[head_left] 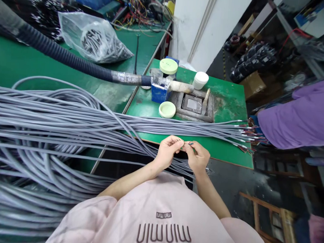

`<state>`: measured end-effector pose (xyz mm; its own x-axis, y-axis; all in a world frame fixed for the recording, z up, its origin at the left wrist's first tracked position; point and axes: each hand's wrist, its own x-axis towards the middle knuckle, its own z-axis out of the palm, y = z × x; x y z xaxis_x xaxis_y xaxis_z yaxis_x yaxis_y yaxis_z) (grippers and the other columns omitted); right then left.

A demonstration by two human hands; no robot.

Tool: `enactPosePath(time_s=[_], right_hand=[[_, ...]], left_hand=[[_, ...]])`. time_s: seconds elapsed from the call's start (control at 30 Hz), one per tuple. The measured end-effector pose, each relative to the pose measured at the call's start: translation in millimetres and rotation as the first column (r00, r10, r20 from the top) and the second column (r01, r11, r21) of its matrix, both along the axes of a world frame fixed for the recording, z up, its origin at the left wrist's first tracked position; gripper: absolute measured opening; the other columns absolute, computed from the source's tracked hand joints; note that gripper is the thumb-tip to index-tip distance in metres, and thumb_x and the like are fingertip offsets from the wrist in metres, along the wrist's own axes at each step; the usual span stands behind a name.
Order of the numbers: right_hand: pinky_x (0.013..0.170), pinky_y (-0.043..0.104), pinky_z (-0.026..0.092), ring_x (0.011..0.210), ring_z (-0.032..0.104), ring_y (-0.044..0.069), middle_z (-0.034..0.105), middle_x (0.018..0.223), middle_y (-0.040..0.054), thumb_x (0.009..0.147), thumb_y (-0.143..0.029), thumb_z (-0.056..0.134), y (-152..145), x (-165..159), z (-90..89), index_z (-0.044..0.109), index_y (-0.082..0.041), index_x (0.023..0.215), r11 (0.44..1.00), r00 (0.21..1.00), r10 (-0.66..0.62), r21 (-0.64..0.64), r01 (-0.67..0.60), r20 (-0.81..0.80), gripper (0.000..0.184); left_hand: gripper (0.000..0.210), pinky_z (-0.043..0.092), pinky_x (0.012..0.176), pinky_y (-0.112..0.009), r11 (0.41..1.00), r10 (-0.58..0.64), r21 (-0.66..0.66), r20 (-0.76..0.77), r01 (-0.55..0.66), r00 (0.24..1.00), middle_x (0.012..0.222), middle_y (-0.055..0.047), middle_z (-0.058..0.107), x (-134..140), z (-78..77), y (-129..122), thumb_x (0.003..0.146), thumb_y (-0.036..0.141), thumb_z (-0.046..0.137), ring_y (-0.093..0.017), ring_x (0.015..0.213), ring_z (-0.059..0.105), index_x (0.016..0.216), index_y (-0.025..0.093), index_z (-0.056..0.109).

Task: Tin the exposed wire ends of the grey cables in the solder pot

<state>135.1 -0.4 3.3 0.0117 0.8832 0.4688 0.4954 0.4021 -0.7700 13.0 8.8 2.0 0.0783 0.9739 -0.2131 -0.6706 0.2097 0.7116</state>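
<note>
My left hand and my right hand meet above the near edge of the green bench, both closed in a pinch. Between their fingertips are thin wires, with small dark tips also showing at my left fingers. Most of what they grip is covered by the fingers. Just beyond my hands, a bundle of grey cables runs across the bench. At its right end the cables have white bands and bare coloured wires. More grey cables hang below my hands, by my lap.
A fume hose reaches over a solder pot with a brush on it. Nearby are a pale green lid, a white tub and a blue box. Coiled cables fill the left. A person in purple is at right.
</note>
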Motion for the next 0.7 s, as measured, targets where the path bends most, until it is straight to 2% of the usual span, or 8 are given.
enactPosePath(time_s=[0.17, 0.37, 0.43, 0.53, 0.57, 0.63, 0.7], right_hand=[[0.061, 0.026, 0.052, 0.064, 0.064, 0.014, 0.068, 0.074, 0.0006, 0.084, -0.025, 0.058, -0.8, 0.6, -3.4, 0.063, -0.021, 0.077, 0.997, 0.998, 0.006, -0.077, -0.011, -0.064, 0.009], [0.062, 0.025, 0.049, 0.063, 0.061, 0.013, 0.065, 0.07, 0.0, 0.085, -0.025, 0.057, 0.1, -2.5, 6.4, 0.06, -0.02, 0.072, 0.996, 0.999, 0.025, -0.088, -0.023, 0.022, 0.013], [0.06, 0.024, 0.048, 0.06, 0.059, 0.012, 0.063, 0.066, -0.0009, 0.084, -0.026, 0.058, 1.2, 1.5, 9.7, 0.06, -0.02, 0.07, 0.996, 1.0, -0.001, -0.088, 0.004, 0.025, 0.016], [0.056, 0.023, 0.046, 0.055, 0.056, 0.011, 0.061, 0.062, -0.002, 0.084, -0.028, 0.058, 2.5, 12.3, 11.3, 0.06, -0.02, 0.071, 0.988, 0.994, -0.106, -0.116, 0.102, -0.035, 0.016], [0.055, 0.023, 0.046, 0.054, 0.056, 0.011, 0.061, 0.061, -0.0021, 0.084, -0.029, 0.058, 2.7, 15.3, 11.3, 0.061, -0.019, 0.072, 0.984, 0.991, -0.126, -0.13, 0.118, -0.053, 0.016], [0.055, 0.023, 0.045, 0.054, 0.056, 0.011, 0.061, 0.061, -0.0021, 0.084, -0.031, 0.058, 3.0, 17.2, 11.3, 0.061, -0.019, 0.073, 0.981, 0.991, -0.12, -0.158, 0.109, -0.062, 0.016], [0.055, 0.023, 0.045, 0.055, 0.056, 0.011, 0.061, 0.062, -0.0021, 0.084, -0.032, 0.058, 3.2, 13.6, 12.2, 0.061, -0.019, 0.073, 0.981, 0.994, -0.098, -0.173, 0.088, -0.048, 0.017]], left_hand=[[0.025, 0.037, 0.051, -0.02, 1.0, 0.012, -0.004, -0.077, -0.013, 0.997, 0.054, 0.003, 0.059, -5.7, -1.3, 2.1, 0.06, 0.035, 0.08, -0.005, 0.049, 0.046, 0.064, 0.015, 0.066], [0.027, 0.042, 0.056, -0.021, 0.999, 0.039, 0.023, -0.111, -0.036, 0.993, 0.052, 0.002, 0.059, -11.8, -4.4, 5.8, 0.063, 0.037, 0.079, -0.007, 0.052, 0.051, 0.06, 0.015, 0.065], [0.028, 0.041, 0.053, -0.019, 0.995, 0.101, 0.011, -0.084, -0.1, 0.991, 0.051, 0.002, 0.058, -24.7, -2.4, 15.0, 0.062, 0.039, 0.079, -0.007, 0.05, 0.05, 0.06, 0.015, 0.064], [0.032, 0.036, 0.048, -0.016, 0.943, 0.333, 0.013, -0.006, -0.333, 0.943, 0.049, 0.005, 0.053, -50.0, 4.0, 31.0, 0.062, 0.041, 0.079, -0.004, 0.045, 0.044, 0.058, 0.016, 0.06], [0.03, 0.037, 0.048, -0.016, 0.932, 0.363, 0.029, -0.005, -0.362, 0.932, 0.049, 0.005, 0.052, -56.0, 6.3, 34.1, 0.063, 0.04, 0.078, -0.004, 0.046, 0.045, 0.061, 0.016, 0.061], [0.029, 0.039, 0.049, -0.017, 0.96, 0.278, 0.06, -0.066, -0.274, 0.958, 0.054, 0.003, 0.057, -58.8, 9.9, 34.1, 0.065, 0.042, 0.076, -0.005, 0.048, 0.049, 0.07, 0.016, 0.066], [0.035, 0.042, 0.052, -0.018, 0.994, 0.082, 0.087, -0.15, -0.07, 0.985, 0.066, 0.0, 0.064, -49.6, 11.7, 27.3, 0.063, 0.043, 0.078, -0.007, 0.053, 0.053, 0.083, 0.016, 0.07]])
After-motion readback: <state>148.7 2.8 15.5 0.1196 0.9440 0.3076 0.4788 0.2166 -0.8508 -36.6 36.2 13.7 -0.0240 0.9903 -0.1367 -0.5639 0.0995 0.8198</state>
